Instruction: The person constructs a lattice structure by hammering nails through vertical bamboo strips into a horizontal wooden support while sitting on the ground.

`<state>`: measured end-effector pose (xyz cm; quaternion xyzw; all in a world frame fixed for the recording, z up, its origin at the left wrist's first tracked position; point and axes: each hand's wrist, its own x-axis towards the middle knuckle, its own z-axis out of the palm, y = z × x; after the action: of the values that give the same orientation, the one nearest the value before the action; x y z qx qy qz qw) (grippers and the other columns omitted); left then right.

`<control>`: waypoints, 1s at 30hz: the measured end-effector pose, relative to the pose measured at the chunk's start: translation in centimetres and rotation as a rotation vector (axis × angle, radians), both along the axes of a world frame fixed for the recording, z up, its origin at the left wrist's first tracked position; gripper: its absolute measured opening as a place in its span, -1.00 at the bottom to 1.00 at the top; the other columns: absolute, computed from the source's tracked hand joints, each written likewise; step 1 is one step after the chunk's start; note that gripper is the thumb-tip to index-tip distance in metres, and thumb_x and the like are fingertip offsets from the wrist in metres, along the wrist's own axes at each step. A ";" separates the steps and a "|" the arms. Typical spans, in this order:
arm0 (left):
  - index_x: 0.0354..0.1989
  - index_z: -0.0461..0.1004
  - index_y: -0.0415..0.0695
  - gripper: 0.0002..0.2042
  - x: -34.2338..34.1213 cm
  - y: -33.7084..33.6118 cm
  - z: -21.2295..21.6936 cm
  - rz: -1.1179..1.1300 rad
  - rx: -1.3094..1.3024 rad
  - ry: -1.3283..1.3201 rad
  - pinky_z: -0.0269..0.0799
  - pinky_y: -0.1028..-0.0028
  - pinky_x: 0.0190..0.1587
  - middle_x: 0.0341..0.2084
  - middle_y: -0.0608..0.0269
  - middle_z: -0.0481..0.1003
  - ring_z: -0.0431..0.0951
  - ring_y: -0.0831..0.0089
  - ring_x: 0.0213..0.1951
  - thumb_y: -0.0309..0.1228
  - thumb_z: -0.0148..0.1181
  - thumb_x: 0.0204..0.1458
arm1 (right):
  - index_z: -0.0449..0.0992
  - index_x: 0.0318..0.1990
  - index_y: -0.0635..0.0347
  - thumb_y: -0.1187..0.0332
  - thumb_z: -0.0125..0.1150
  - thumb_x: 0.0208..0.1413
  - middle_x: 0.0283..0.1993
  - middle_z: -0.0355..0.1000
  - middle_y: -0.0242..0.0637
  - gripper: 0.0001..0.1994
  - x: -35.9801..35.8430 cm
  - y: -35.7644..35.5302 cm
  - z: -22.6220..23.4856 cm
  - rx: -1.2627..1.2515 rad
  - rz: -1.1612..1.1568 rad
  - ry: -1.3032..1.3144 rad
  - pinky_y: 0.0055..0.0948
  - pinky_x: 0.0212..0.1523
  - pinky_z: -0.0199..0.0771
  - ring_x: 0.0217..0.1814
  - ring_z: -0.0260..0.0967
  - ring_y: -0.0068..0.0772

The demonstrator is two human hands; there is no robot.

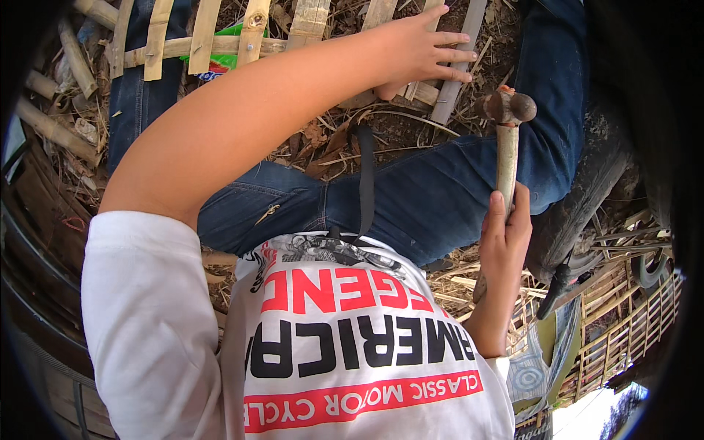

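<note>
My left arm reaches across to the far side, where my left hand (418, 53) lies spread over a frame of split bamboo slats (253, 29). Its fingertips are over the greyish end slat (462, 59), and no object shows in its grip. A crosspiece (176, 50) runs beneath the slats, with nail heads visible on some of them. On the right, my right hand (506, 231) is closed around the wooden handle of a ball-headed hammer (507, 158). The hammer stands head up, held apart from the slats above my bent leg.
My jeans-clad legs (440, 191) are bent around the work. Cut bamboo pieces (55, 128) and a green plastic wrapper (227, 44) lie at the far left. Dry leaves and straw litter the ground. A dark tyre (579, 198) and a bamboo lattice (623, 330) are on the right.
</note>
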<state>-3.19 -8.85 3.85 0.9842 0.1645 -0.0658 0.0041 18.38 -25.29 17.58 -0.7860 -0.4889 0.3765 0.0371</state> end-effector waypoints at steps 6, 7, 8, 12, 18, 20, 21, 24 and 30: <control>0.40 0.16 0.34 0.03 -0.3 -1.5 2.1 0.114 -0.094 0.027 -0.03 -0.20 0.40 0.41 0.41 0.15 0.14 0.35 0.42 -0.26 0.58 -0.39 | 0.37 0.05 0.24 0.24 -0.03 0.39 -0.62 0.26 -0.46 -0.73 1.8 -3.4 -1.5 -0.104 -0.362 0.215 -0.58 -0.64 0.15 -0.66 0.15 -0.68; 0.39 0.18 0.34 0.01 -0.1 -1.4 3.0 0.119 -0.096 0.022 0.00 -0.20 0.39 0.40 0.40 0.17 0.16 0.34 0.41 -0.29 0.58 -0.38 | 0.36 0.02 0.22 0.21 -0.05 0.40 -0.62 0.23 -0.46 -0.74 1.8 -3.5 -1.6 -0.071 -0.374 0.261 -0.61 -0.68 0.12 -0.68 0.13 -0.70; 0.38 0.19 0.36 -0.04 0.0 -1.2 3.9 0.140 -0.142 0.051 -0.01 -0.11 0.43 0.42 0.41 0.14 0.15 0.35 0.42 -0.47 0.47 -0.33 | 0.35 -0.01 0.19 0.19 -0.07 0.41 -0.62 0.21 -0.47 -0.74 1.7 -3.4 -1.7 -0.037 -0.386 0.306 -0.65 -0.72 0.09 -0.71 0.10 -0.72; 0.38 0.21 0.33 -0.05 0.5 0.3 8.7 0.187 -0.282 -0.007 0.23 0.12 0.37 0.41 0.37 0.16 0.15 0.30 0.42 -0.63 0.37 -0.30 | 0.32 -0.06 0.21 0.21 -0.05 0.40 -0.63 0.18 -0.48 -0.76 1.9 -3.1 -2.2 0.019 -0.487 0.450 -0.65 -0.77 0.10 -0.75 0.09 -0.71; 0.34 0.33 0.17 -0.11 0.4 5.8 17.4 0.167 -0.658 -0.149 0.23 0.24 0.38 0.29 0.24 0.35 0.27 0.16 0.34 -0.72 0.18 -0.35 | 0.31 -0.13 0.17 0.16 -0.02 0.39 -0.63 0.17 -0.48 -0.76 2.3 -4.0 -4.1 0.074 -0.506 0.548 -0.63 -0.81 0.14 -0.76 0.10 -0.71; 0.29 0.38 0.02 -0.19 0.6 7.9 21.4 0.066 -0.630 -0.188 0.26 0.26 0.36 0.20 0.16 0.44 0.40 0.19 0.24 -0.72 0.13 -0.34 | 0.31 -0.13 0.16 0.19 0.01 0.37 -0.63 0.18 -0.50 -0.78 2.5 -3.9 -4.1 0.066 -0.496 0.562 -0.62 -0.80 0.15 -0.75 0.11 -0.71; 0.34 0.30 0.08 -0.18 1.1 9.7 23.9 0.135 -0.778 -0.044 0.29 0.27 0.29 0.22 0.16 0.42 0.42 0.23 0.20 -0.60 0.22 -0.29 | 0.32 -0.11 0.16 0.20 0.03 0.36 -0.63 0.19 -0.49 -0.78 2.6 -3.8 -3.6 0.041 -0.503 0.560 -0.61 -0.80 0.16 -0.75 0.12 -0.70; 0.38 0.27 0.14 -0.20 0.7 12.0 30.7 0.296 -0.904 0.118 0.40 0.43 0.03 0.12 0.17 0.50 0.50 0.39 -0.06 -0.56 0.25 -0.18 | 0.33 -0.06 0.18 0.20 0.07 0.34 -0.64 0.20 -0.49 -0.76 2.5 -3.3 -3.9 0.049 -0.449 0.626 -0.58 -0.79 0.17 -0.75 0.13 -0.69; 0.33 0.35 0.00 -0.29 -0.8 15.4 34.4 0.355 -0.785 0.050 0.43 0.52 -0.05 0.03 0.23 0.56 0.50 0.53 -0.14 -0.63 0.18 -0.14 | 0.34 -0.05 0.20 0.23 0.11 0.31 -0.68 0.22 -0.48 -0.75 2.8 -3.2 -4.3 0.037 -0.488 0.696 -0.54 -0.78 0.18 -0.76 0.17 -0.65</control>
<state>-3.95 6.53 38.21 0.8625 0.2938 -0.1453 0.3855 21.14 -28.51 13.25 -0.7040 -0.2535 0.5908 0.3018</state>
